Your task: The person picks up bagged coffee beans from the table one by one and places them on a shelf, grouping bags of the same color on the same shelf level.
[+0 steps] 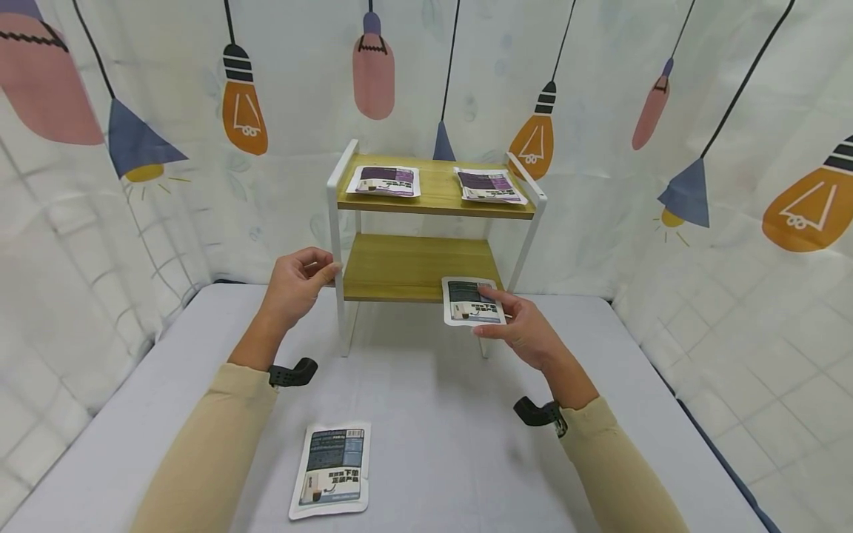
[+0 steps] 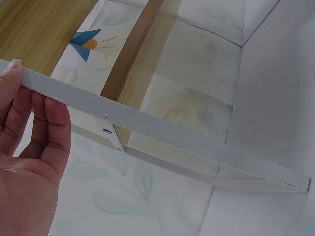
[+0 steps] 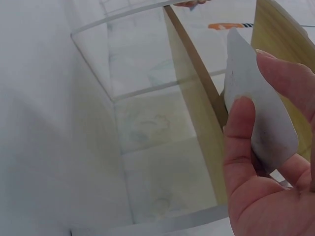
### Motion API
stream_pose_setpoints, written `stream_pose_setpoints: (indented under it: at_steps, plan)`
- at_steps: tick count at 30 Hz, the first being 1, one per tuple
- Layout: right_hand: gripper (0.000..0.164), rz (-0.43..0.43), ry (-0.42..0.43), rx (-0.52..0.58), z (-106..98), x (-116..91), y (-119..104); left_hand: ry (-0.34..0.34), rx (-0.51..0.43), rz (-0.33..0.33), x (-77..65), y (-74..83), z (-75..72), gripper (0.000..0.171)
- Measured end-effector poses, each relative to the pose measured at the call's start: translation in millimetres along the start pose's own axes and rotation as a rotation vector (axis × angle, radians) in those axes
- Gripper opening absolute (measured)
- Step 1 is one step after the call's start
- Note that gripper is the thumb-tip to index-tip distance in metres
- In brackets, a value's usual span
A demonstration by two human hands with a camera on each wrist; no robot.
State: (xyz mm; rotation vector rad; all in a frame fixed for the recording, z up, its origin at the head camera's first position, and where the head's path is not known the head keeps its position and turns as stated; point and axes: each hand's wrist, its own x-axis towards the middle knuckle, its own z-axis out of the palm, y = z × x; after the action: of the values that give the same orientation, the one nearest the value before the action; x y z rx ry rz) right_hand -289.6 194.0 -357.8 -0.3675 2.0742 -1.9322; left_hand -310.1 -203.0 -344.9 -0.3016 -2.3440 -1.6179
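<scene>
"At the left of the head view, before the lamp-printed cloth [image 1: 293, 200], what does your left hand [image 1: 293, 289] do?"

"It pinches the white left post [image 1: 335, 229] of your rack. By the left wrist view, you have your thumb above the bar and your fingers curled beneath it."

"And at the bottom, left of centre?"

"You have a white-edged packet [image 1: 332, 474] lying printed face up on the pale table [image 1: 413, 414], near your left sleeve [image 1: 206, 444] and well apart from both hands."

"Up at the top centre, then?"

"One purple-printed pouch [image 1: 384, 181] rests near the left end of your upper board [image 1: 436, 170]. Below, mid-frame, you see the bare wood of the lower board [image 1: 416, 263]."

"Just right of centre?"

"Your held packet [image 1: 460, 296] overlaps the lower board's right front corner in the head view; whether it touches the board, you cannot tell. Higher up, you find a second pouch [image 1: 492, 186] near the upper board's right end."

"And your right hand [image 1: 523, 329]?"

"It grips that packet by its right side, your thumb and fingers on opposite faces. The right wrist view shows you its pale back, tilted."
</scene>
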Motion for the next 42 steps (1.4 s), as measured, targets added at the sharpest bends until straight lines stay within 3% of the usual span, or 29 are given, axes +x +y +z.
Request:
stream_pose_setpoints:
  at_steps: [21, 42]
  plan:
    - [0.078, 0.029, 0.057, -0.055, 1, 8, 1, -0.007, -0.007, 0.006, 0.0, 1.1, -0.7, 0.035]
    - [0.069, -0.004, 0.083, 0.027, 3, 12, 5, -0.003, -0.015, 0.015, -0.4, 0.3, -0.5, 0.035]
